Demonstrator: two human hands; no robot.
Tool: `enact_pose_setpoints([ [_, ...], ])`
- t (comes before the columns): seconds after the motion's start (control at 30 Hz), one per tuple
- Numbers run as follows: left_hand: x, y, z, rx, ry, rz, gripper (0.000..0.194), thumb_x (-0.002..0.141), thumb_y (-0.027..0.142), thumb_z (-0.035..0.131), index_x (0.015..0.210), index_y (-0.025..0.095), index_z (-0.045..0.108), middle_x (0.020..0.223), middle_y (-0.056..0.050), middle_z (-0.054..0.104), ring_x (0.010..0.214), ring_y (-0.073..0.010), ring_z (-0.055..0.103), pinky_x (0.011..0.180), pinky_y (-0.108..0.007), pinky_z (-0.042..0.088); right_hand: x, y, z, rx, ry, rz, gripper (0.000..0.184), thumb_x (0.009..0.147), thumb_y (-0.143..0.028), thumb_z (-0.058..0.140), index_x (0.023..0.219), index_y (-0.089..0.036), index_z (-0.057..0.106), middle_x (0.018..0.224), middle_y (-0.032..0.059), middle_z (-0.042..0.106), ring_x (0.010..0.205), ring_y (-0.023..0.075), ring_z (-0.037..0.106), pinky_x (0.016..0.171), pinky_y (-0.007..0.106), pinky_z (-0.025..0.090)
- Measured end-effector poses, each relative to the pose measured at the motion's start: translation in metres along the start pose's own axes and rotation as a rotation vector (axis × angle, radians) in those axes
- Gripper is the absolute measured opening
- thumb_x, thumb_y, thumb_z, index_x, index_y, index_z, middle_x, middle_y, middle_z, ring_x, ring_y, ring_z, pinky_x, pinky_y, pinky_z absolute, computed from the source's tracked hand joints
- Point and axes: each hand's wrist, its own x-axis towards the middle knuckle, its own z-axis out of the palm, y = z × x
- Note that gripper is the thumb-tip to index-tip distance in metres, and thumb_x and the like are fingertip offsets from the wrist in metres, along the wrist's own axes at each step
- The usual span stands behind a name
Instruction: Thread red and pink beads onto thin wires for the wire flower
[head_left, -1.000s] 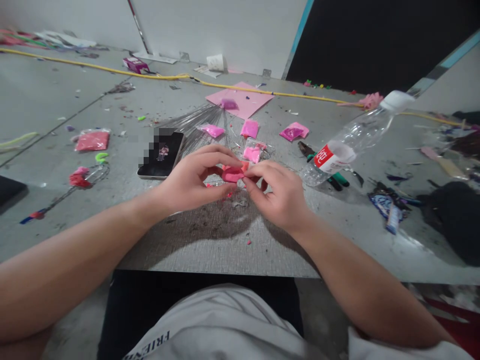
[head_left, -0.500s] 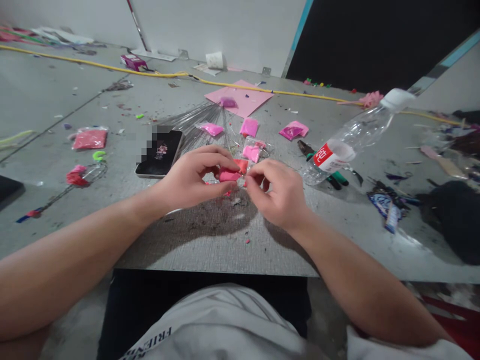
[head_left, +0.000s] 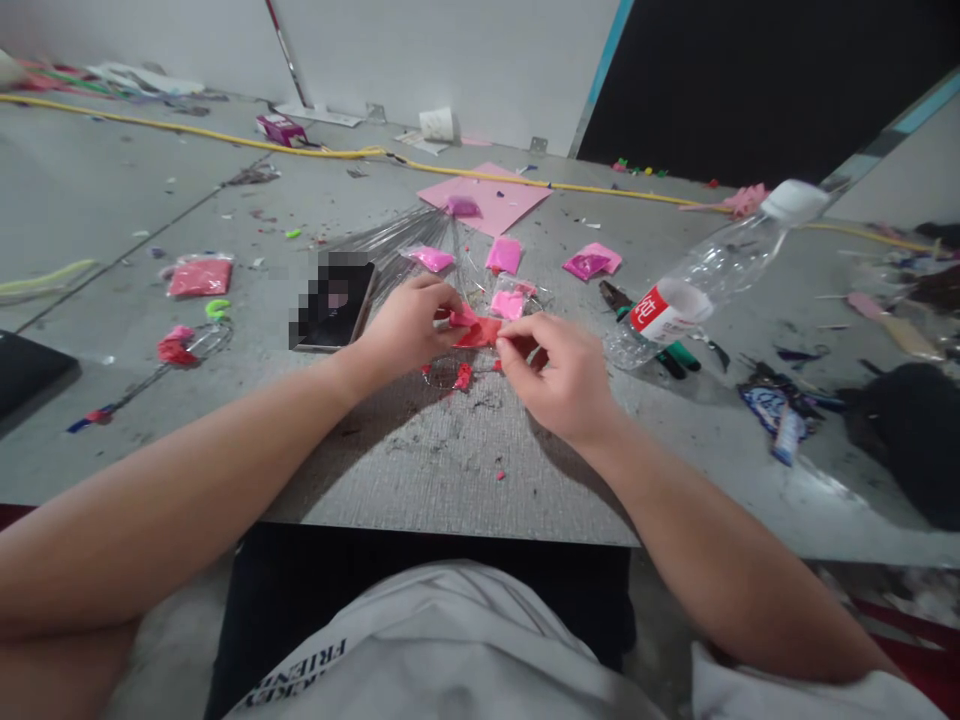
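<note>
My left hand is closed, with its fingertips on a pink lump of soft clay. Beside and below that lump is a coral-red piece, which looks like a packet of clay. Its right end is pinched between the thumb and forefinger of my right hand. Under my hands lies a thin wire with red clay bits on it. Just beyond my fingers rests a pink packet. More pink packets are spread behind it.
A phone lies left of my left hand. To the right, a clear plastic bottle leans over green-handled pliers. A red packet is at the left. Pink paper and a yellow cable lie farther back.
My left hand has shifted up and away from me, carrying the pink lump to the coral-red piece. My right hand has come onto that piece's right end. The wire now shows below.
</note>
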Motion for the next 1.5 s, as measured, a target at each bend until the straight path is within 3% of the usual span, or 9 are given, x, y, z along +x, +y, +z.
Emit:
enact_pose_setpoints([
  [0.17, -0.001, 0.005, 0.000, 0.007, -0.085, 0.091, 0.022, 0.090, 0.033, 0.069, 0.101, 0.016, 0.076, 0.101, -0.011, 0.077, 0.089, -0.0203, 0.071, 0.082, -0.034, 0.060, 0.000, 0.002, 0.000, 0.007, -0.013, 0.003, 0.007, 0.093, -0.019, 0.066, 0.086, -0.021, 0.068, 0.076, 0.0000, 0.072, 0.067, 0.0136, 0.062, 0.063, 0.029, 0.048],
  [0.3, -0.005, 0.007, -0.005, -0.004, -0.050, 0.122, 0.029, 0.091, 0.038, 0.069, 0.109, 0.017, 0.077, 0.114, -0.013, 0.077, 0.102, -0.0234, 0.072, 0.086, -0.035, 0.059, 0.000, 0.001, -0.001, 0.012, -0.032, 0.015, 0.013, 0.098, -0.023, 0.062, 0.086, -0.020, 0.069, 0.075, 0.0008, 0.070, 0.066, 0.0136, 0.060, 0.062, 0.029, 0.047],
  [0.47, -0.013, 0.019, -0.017, -0.217, -0.001, -0.059, 0.031, 0.091, 0.042, 0.071, 0.106, 0.016, 0.078, 0.106, -0.011, 0.077, 0.089, -0.0191, 0.071, 0.072, -0.030, 0.058, -0.001, -0.001, -0.002, 0.024, -0.037, 0.011, 0.014, 0.098, -0.018, 0.059, 0.101, -0.020, 0.072, 0.091, 0.0052, 0.075, 0.074, 0.0158, 0.065, 0.064, 0.030, 0.051],
  [0.6, -0.021, 0.035, -0.026, -0.570, -0.151, -0.229, 0.022, 0.089, 0.037, 0.074, 0.097, 0.016, 0.078, 0.082, -0.006, 0.076, 0.064, -0.0130, 0.064, 0.054, -0.025, 0.051, -0.002, -0.008, -0.003, 0.065, -0.038, -0.068, 0.014, 0.098, -0.016, 0.062, 0.102, -0.022, 0.074, 0.095, 0.0056, 0.073, 0.078, 0.0158, 0.066, 0.066, 0.031, 0.054],
  [0.77, -0.028, 0.048, -0.030, -0.835, -0.354, -0.230, 0.013, 0.091, 0.029, 0.071, 0.086, 0.018, 0.076, 0.071, -0.002, 0.070, 0.063, -0.0117, 0.062, 0.056, -0.024, 0.050, -0.004, -0.013, -0.002, 0.078, -0.020, -0.176, 0.015, 0.098, -0.017, 0.066, 0.107, -0.023, 0.076, 0.094, 0.0048, 0.070, 0.081, 0.0157, 0.066, 0.072, 0.032, 0.057],
  [1.07, -0.031, 0.053, -0.032, -0.877, -0.404, -0.259, 0.014, 0.092, 0.031, 0.066, 0.083, 0.020, 0.070, 0.066, -0.001, 0.065, 0.056, -0.0136, 0.059, 0.050, -0.028, 0.047, -0.006, -0.015, -0.003, 0.079, -0.055, -0.222, 0.026, 0.099, -0.016, 0.063, 0.122, -0.022, 0.074, 0.098, 0.0067, 0.068, 0.087, 0.0175, 0.066, 0.077, 0.036, 0.059],
  [1.2, -0.032, 0.056, -0.032, -1.104, -0.412, -0.363, 0.011, 0.089, 0.023, 0.070, 0.080, 0.018, 0.072, 0.066, -0.002, 0.064, 0.056, -0.0101, 0.055, 0.048, -0.023, 0.044, -0.005, -0.018, -0.004, 0.114, -0.053, -0.227, 0.030, 0.098, -0.014, 0.060, 0.124, -0.021, 0.073, 0.098, 0.0071, 0.067, 0.089, 0.0177, 0.065, 0.078, 0.036, 0.058],
  [1.33, -0.032, 0.057, -0.033, -1.257, -0.465, -0.436, 0.005, 0.084, 0.016, 0.076, 0.080, 0.014, 0.077, 0.067, -0.001, 0.065, 0.056, -0.0059, 0.057, 0.050, -0.015, 0.045, -0.004, -0.017, -0.004, 0.180, -0.050, -0.244, 0.029, 0.097, -0.012, 0.061, 0.120, -0.022, 0.075, 0.096, 0.0053, 0.066, 0.081, 0.0148, 0.063, 0.072, 0.033, 0.057],
  [1.5, -0.033, 0.054, -0.035, -1.216, -0.505, -0.399, 0.004, 0.084, 0.014, 0.076, 0.081, 0.013, 0.078, 0.066, -0.001, 0.067, 0.057, -0.0072, 0.060, 0.050, -0.014, 0.049, 0.000, -0.016, -0.007, 0.278, -0.099, -0.205, 0.024, 0.095, -0.011, 0.068, 0.112, -0.025, 0.079, 0.092, 0.0029, 0.066, 0.077, 0.0123, 0.063, 0.069, 0.030, 0.054],
])
